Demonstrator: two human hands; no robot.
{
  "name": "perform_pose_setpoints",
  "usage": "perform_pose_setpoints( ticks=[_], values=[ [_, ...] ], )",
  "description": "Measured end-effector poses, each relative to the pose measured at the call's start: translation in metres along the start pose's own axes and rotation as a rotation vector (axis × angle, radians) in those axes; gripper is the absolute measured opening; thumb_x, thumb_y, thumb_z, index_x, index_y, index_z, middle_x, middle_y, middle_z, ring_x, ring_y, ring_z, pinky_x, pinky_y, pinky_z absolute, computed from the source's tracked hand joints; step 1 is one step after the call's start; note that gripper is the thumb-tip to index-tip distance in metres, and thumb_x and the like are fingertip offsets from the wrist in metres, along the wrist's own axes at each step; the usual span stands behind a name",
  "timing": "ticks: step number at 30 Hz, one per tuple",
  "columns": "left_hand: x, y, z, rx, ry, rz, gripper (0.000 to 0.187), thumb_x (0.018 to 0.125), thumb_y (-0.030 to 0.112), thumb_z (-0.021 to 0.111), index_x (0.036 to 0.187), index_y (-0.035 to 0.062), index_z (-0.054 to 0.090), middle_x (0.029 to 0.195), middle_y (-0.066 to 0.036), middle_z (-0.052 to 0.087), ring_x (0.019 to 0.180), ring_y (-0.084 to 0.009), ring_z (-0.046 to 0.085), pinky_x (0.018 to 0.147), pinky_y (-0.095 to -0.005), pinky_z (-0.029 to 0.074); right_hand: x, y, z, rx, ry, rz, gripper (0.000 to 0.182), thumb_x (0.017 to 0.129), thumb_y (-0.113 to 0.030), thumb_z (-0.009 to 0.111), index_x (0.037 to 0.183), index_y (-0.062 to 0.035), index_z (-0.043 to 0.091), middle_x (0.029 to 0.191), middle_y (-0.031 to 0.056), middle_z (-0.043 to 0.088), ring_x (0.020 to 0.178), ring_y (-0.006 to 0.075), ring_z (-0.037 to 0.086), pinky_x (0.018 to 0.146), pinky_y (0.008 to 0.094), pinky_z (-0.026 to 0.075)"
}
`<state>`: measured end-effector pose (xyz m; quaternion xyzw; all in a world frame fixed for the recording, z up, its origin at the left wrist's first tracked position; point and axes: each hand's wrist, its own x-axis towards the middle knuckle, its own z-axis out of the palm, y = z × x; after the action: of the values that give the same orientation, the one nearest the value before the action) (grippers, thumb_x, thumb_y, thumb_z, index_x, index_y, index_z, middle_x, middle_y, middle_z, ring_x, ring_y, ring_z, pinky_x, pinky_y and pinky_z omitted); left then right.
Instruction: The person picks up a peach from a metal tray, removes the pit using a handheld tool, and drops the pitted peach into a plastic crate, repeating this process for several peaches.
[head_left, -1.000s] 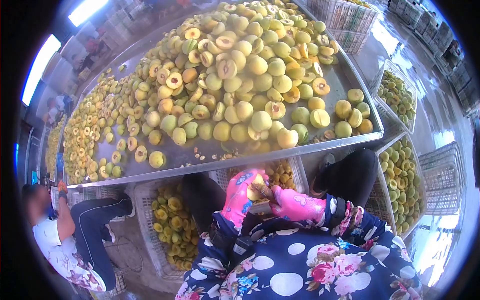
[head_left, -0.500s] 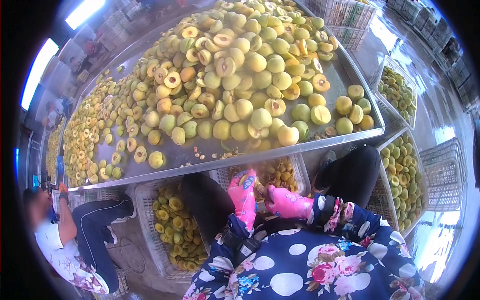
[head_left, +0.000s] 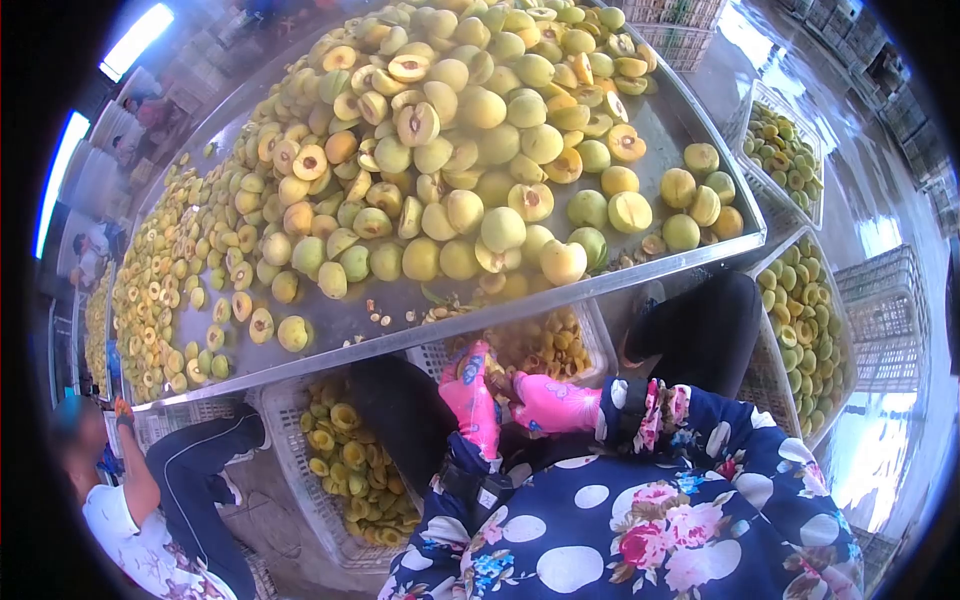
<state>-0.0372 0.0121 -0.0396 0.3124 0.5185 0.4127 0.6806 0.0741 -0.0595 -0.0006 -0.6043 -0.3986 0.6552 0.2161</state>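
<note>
Both my hands wear pink patterned gloves and are close together over a white crate under the table edge. My left hand is closed around a yellowish peach, mostly hidden by the fingers. My right hand is curled shut against the peach's right side. Whatever its fingers grip is too small and hidden to make out. Yellow peach pieces lie in the crate beyond my hands.
A metal-rimmed table carries a large heap of whole and halved peaches. A crate of peach halves stands left of my legs. Crates of peaches stand right. A co-worker sits at left.
The view has shifted slightly, so the table and crates sit a little differently in it. My hands stay together at the peach, with little visible change in grip.
</note>
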Motion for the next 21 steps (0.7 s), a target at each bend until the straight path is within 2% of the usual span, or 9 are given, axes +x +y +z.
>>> perform_pose_setpoints(
  ticks=[2, 4, 7, 9, 11, 13, 15, 18, 21],
  values=[
    [0.003, -0.003, -0.001, 0.023, 0.004, 0.038, 0.017, 0.08, 0.008, 0.066, 0.094, -0.0005, 0.064, 0.086, -0.008, 0.066, 0.073, -0.0156, 0.061, 0.066, -0.027, 0.049, 0.014, 0.022, -0.001, -0.202, 0.005, -0.177, 0.031, 0.082, -0.013, 0.053, 0.1, 0.0099, 0.043, 0.064, 0.0171, 0.058, 0.057, 0.0308, 0.061, 0.046, 0.0358, 0.044],
    [0.008, -0.007, -0.003, 0.043, 0.018, 0.066, 0.017, 0.08, 0.008, 0.066, 0.094, -0.0006, 0.063, 0.086, -0.008, 0.065, 0.073, -0.0155, 0.061, 0.065, -0.0269, 0.049, 0.028, 0.04, 0.002, -0.217, 0.0, -0.231, 0.031, 0.082, -0.014, 0.052, 0.101, 0.009, 0.043, 0.065, 0.0172, 0.059, 0.055, 0.0308, 0.061, 0.045, 0.035, 0.044],
    [0.014, -0.013, -0.004, 0.064, 0.069, 0.076, 0.016, 0.08, 0.009, 0.067, 0.093, -0.0005, 0.063, 0.085, -0.008, 0.065, 0.072, -0.0153, 0.06, 0.064, -0.0265, 0.049, 0.029, 0.031, 0.004, -0.087, 0.019, -0.151, 0.032, 0.083, -0.014, 0.052, 0.103, 0.0083, 0.043, 0.065, 0.0172, 0.059, 0.054, 0.0304, 0.061, 0.045, 0.0346, 0.045],
    [0.017, -0.014, -0.007, 0.076, 0.118, 0.076, 0.016, 0.08, 0.009, 0.067, 0.092, -0.0005, 0.063, 0.084, -0.008, 0.065, 0.07, -0.0152, 0.06, 0.064, -0.0262, 0.049, 0.026, 0.015, 0.008, -0.18, 0.092, -0.144, 0.033, 0.082, -0.014, 0.052, 0.104, 0.0082, 0.043, 0.066, 0.0167, 0.06, 0.055, 0.029, 0.061, 0.045, 0.0342, 0.046],
    [0.021, -0.017, -0.008, 0.031, 0.111, 0.055, 0.016, 0.08, 0.01, 0.067, 0.091, -0.0007, 0.063, 0.082, -0.008, 0.064, 0.069, -0.0151, 0.06, 0.063, -0.0262, 0.049, 0.023, 0.002, 0.006, 0.01, -0.002, 0.036, 0.032, 0.083, -0.014, 0.052, 0.105, 0.0083, 0.043, 0.068, 0.0161, 0.061, 0.055, 0.0272, 0.062, 0.045, 0.0348, 0.046],
    [0.024, -0.018, -0.012, 0.01, 0.116, 0.048, 0.017, 0.079, 0.01, 0.068, 0.091, -0.0009, 0.063, 0.08, -0.007, 0.064, 0.068, -0.0149, 0.06, 0.063, -0.026, 0.049, 0.031, 0.008, 0.011, -0.027, -0.021, 0.037, 0.032, 0.084, -0.014, 0.051, 0.106, 0.0078, 0.043, 0.069, 0.0147, 0.061, 0.056, 0.0249, 0.062, 0.045, 0.0351, 0.046],
    [0.027, -0.022, -0.014, 0.007, 0.125, 0.05, 0.017, 0.079, 0.01, 0.068, 0.091, -0.0012, 0.063, 0.079, -0.007, 0.063, 0.066, -0.0147, 0.059, 0.063, -0.0255, 0.049, 0.049, 0.033, 0.018, -0.217, 0.024, -0.1, 0.031, 0.084, -0.015, 0.051, 0.106, 0.0062, 0.043, 0.068, 0.0122, 0.06, 0.055, 0.0221, 0.061, 0.044, 0.0347, 0.046],
    [0.032, -0.028, -0.021, 0.121, 0.116, 0.091, 0.021, 0.079, 0.008, 0.069, 0.097, -0.0026, 0.064, 0.086, -0.006, 0.065, 0.074, -0.0114, 0.059, 0.066, -0.0233, 0.047, 0.063, 0.053, 0.014, -0.249, 0.019, -0.182, 0.025, 0.086, -0.015, 0.051, 0.103, 0.0023, 0.045, 0.065, 0.0081, 0.056, 0.05, 0.018, 0.057, 0.041, 0.0323, 0.043],
    [0.03, -0.022, -0.019, 0.071, 0.072, 0.035, 0.023, 0.079, 0.008, 0.069, 0.099, -0.0028, 0.064, 0.087, -0.006, 0.065, 0.075, -0.0115, 0.059, 0.068, -0.0233, 0.046, 0.041, 0.015, 0.003, 0.339, -0.193, 0.167, 0.017, 0.086, -0.018, 0.051, 0.09, -0.0014, 0.05, 0.062, 0.0048, 0.05, 0.043, 0.0165, 0.046, 0.039, 0.029, 0.037]
  ],
)
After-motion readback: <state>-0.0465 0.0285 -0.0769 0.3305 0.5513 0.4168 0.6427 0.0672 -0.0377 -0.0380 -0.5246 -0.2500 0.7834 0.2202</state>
